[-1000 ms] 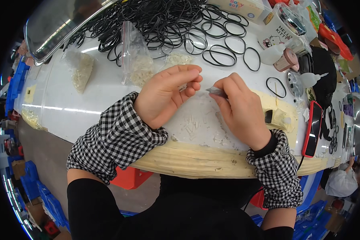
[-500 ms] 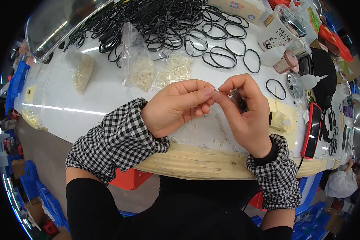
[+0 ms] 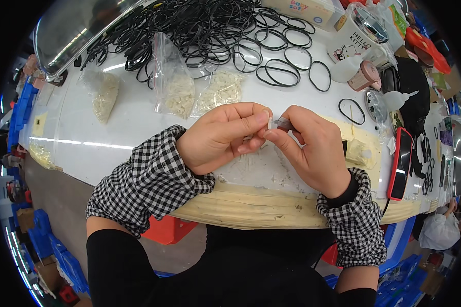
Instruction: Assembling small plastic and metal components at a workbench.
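Observation:
Close together over the near part of the white table, my two hands meet at a tiny white piece (image 3: 270,123). Thumb and index finger of my left hand (image 3: 217,135) pinch it, its other fingers curled underneath. In my right hand (image 3: 312,151) is a flat grey metal piece, blade-like (image 3: 283,124), gripped between thumb and fingers with its tip against the white piece. The hand covers most of that grey piece, so its full shape is hidden. Whitish scraps (image 3: 245,165) lie on the table below my hands.
Black rubber rings (image 3: 189,30) form a tangled heap at the back, with loose ones to its right. Clear bags (image 3: 179,94) of small off-white pieces stand in front. Right lie a red-edged phone (image 3: 400,163), a squeeze bottle (image 3: 397,100) and a cup (image 3: 354,43).
My right hand has turned and shifted slightly, bringing the grey metal piece from inside the palm up to the fingertips. The white piece now shows upright at my left fingertips.

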### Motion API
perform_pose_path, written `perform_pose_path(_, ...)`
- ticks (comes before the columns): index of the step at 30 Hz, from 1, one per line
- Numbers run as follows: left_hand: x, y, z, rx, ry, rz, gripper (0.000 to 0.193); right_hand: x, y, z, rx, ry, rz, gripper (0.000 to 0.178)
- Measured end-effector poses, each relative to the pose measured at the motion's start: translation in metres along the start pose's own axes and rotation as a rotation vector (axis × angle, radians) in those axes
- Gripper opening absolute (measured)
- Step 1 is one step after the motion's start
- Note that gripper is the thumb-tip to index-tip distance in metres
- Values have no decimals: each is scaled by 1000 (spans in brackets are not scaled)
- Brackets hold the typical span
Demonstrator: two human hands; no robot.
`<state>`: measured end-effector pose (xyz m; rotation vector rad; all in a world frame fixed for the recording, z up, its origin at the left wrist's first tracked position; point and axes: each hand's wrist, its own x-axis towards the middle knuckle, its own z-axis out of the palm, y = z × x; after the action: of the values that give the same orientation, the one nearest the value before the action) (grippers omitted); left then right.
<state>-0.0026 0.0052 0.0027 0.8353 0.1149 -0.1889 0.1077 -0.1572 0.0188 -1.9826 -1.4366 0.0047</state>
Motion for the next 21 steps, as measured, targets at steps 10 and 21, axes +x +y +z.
perform_pose_path(10, 1, 1, -1, 63, -21, 6, 22, 0, 0, -5, 32, -109, 18, 36)
perform_pose_path(21, 2, 10, -12, -207, 392, 216, 14, 3, 18, 13, 6, 71, 40, 17)
